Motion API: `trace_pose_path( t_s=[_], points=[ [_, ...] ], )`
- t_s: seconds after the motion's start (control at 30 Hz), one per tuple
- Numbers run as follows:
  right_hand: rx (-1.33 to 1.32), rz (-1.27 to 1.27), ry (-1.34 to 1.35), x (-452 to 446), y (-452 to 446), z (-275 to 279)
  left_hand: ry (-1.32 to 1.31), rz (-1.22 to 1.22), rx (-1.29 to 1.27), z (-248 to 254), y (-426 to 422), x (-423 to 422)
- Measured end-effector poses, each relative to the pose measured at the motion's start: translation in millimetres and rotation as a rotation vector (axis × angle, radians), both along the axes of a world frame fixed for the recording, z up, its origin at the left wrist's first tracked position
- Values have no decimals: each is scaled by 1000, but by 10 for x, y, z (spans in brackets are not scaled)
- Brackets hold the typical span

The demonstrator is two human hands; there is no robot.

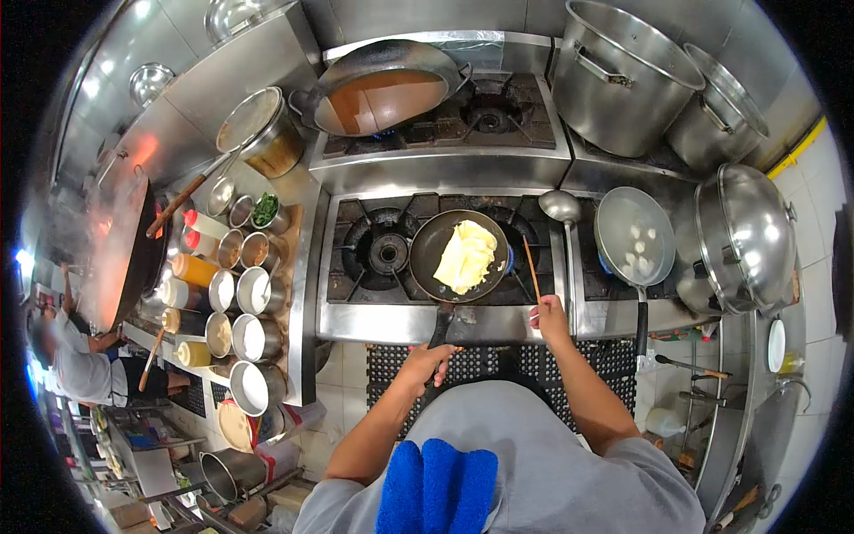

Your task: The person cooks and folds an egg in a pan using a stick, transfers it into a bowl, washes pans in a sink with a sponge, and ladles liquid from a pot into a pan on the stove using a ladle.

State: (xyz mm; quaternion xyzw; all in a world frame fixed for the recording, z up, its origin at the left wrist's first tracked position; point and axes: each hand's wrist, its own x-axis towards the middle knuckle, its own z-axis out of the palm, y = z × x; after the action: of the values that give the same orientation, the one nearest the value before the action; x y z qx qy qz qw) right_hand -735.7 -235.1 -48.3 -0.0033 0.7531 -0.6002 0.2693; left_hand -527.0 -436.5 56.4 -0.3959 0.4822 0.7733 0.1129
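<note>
My left hand point(429, 367) is closed around the black handle of a frying pan point(425, 254), which sits over the burners at the front. Inside lies a folded, pale yellow omelette point(466, 257). To the right of the pan, my right hand point(549, 319) grips chopsticks point(531, 267), thin and orange-brown, pointing up and away from me. Whether one stick or two is there, I cannot tell. The chopsticks' tips are apart from the omelette. Near my right hand a steel ladle point(560, 206) lies with its handle toward me.
Right of the ladle, a second pan point(635, 222) holds pale pieces in liquid over a flame. A wok point(382, 96) of brown liquid and large stockpots point(623, 84) stand behind. Containers and sauce bottles point(194, 269) line the left counter. Another person point(84, 356) stands far left beside a steaming wok point(129, 258).
</note>
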Motion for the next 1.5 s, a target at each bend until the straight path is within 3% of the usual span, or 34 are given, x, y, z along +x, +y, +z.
trace_pose_path(
  t_s=[0.17,0.3,0.37,0.43,0.5,0.57,0.73,0.9,1.0,1.1,1.13,1.2,1.23,1.3,1.37,1.43,1.5],
  points=[
    [4,77,15,2,35,195,73,110,110,-97,15,-21],
    [28,16,172,14,142,-101,68,83,87,-17,-13,143],
    [162,-10,237,19,226,-336,46,48,98,-40,-39,228],
    [229,-60,388,41,275,-550,-81,164,43,-80,-59,287],
    [329,-147,423,106,243,-469,-19,104,71,-152,-119,386],
    [363,-234,612,12,305,-931,-53,97,40,-159,-138,473],
    [414,-321,537,42,163,-628,-32,55,13,-144,-132,719],
    [537,-282,463,-64,142,-713,-40,132,-29,-21,145,906],
    [711,-204,555,-59,181,-644,-32,225,-14,35,407,955],
    [644,-52,738,116,268,-202,-49,289,-37,71,675,894],
    [475,79,624,175,303,-87,-53,317,-31,45,750,860],
    [134,362,28,493,264,350,7,336,14,-24,900,771],
    [0,554,-144,680,250,416,33,318,20,-46,963,704],
    [-123,687,-439,1104,135,788,64,344,32,-48,1103,544],
    [-358,768,-649,1346,52,887,104,333,-6,-111,1227,414],
    [-234,712,-612,1423,4,904,168,335,9,-185,1328,359],
    [-237,742,-581,1342,26,967,204,174,-66,-112,1337,350]
  ],
)
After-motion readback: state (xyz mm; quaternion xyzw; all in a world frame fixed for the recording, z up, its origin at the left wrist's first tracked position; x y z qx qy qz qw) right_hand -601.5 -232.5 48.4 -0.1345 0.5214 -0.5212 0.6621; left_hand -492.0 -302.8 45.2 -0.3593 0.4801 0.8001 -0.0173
